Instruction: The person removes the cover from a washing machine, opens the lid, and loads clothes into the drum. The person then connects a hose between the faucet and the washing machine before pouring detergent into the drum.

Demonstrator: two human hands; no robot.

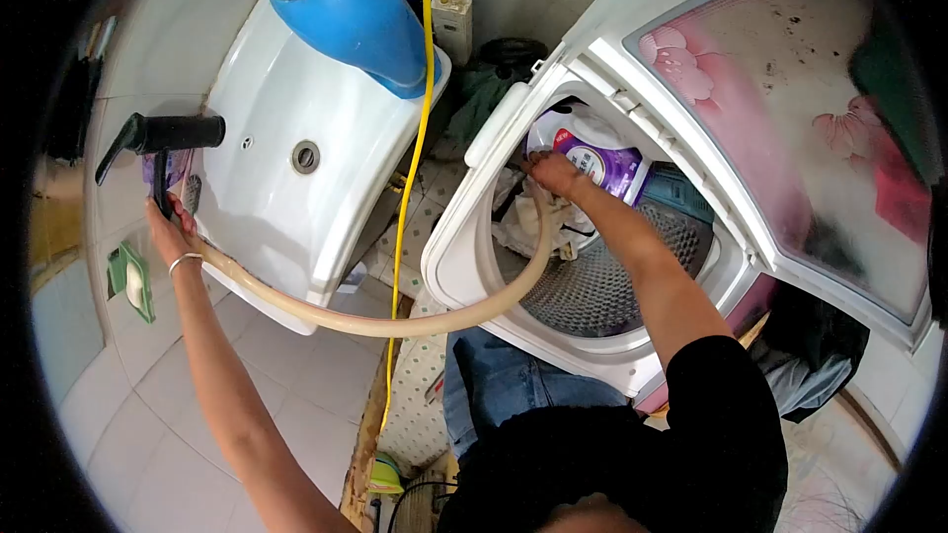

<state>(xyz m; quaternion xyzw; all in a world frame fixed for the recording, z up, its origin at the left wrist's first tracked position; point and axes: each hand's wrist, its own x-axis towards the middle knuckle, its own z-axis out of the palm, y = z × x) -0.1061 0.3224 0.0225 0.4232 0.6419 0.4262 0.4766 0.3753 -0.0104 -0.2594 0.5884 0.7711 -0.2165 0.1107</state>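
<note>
Two hands curl round one hose (395, 321): left hand (176, 225) by the black tap (178, 131) at nine o'clock, right hand (555, 174) inside the washer (456, 262) at two.

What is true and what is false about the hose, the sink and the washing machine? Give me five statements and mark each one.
1. The washing machine has its lid open. True.
2. The left hand is inside the machine's tub. False: the right hand is there; the left is by the black faucet.
3. The hose runs between both hands. True.
4. The blue jug is in the tub. False: it is at the sink.
5. The yellow cable is coiled up. False: it hangs stretched out.
</note>
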